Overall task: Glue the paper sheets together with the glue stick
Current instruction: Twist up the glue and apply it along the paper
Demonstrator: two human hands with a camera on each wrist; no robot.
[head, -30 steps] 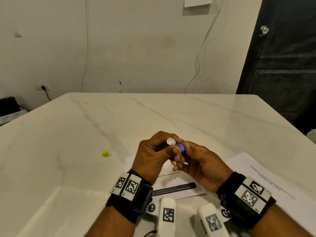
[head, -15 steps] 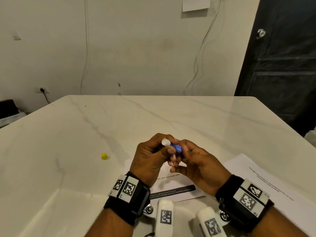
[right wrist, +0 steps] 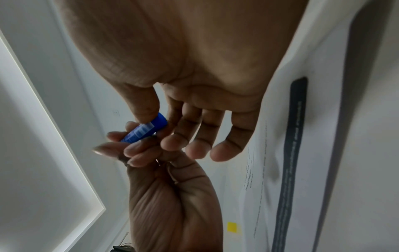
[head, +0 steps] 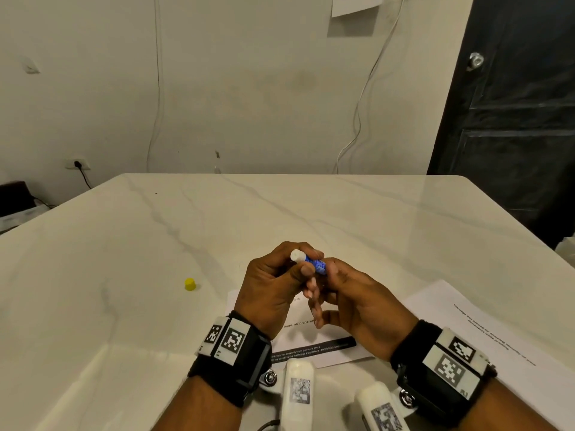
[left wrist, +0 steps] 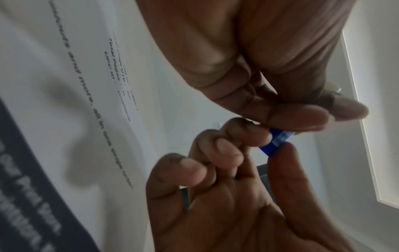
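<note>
A blue glue stick (head: 315, 264) with its white glue end (head: 297, 255) bare is held above the table, pointing up and left. My left hand (head: 300, 265) grips its upper body with thumb and curled fingers. My right hand (head: 326, 272) pinches the blue base (right wrist: 151, 127) between thumb and forefinger, its other fingers loosely spread. In the left wrist view only a short blue piece (left wrist: 275, 143) shows between the two hands. A printed paper sheet (head: 314, 346) with a black bar lies under the hands. A second sheet (head: 466, 325) lies to the right.
The yellow cap (head: 189, 284) stands on the white marble table (head: 155, 244), left of the hands; it also shows as a yellow spot (right wrist: 232, 227). A wall with cables is behind the table, and a dark door (head: 513, 119) is at the right.
Both hands stay together on the glue stick, lifted a little. The right fingers have shifted on the blue base. The cap and the sheets have not moved.
</note>
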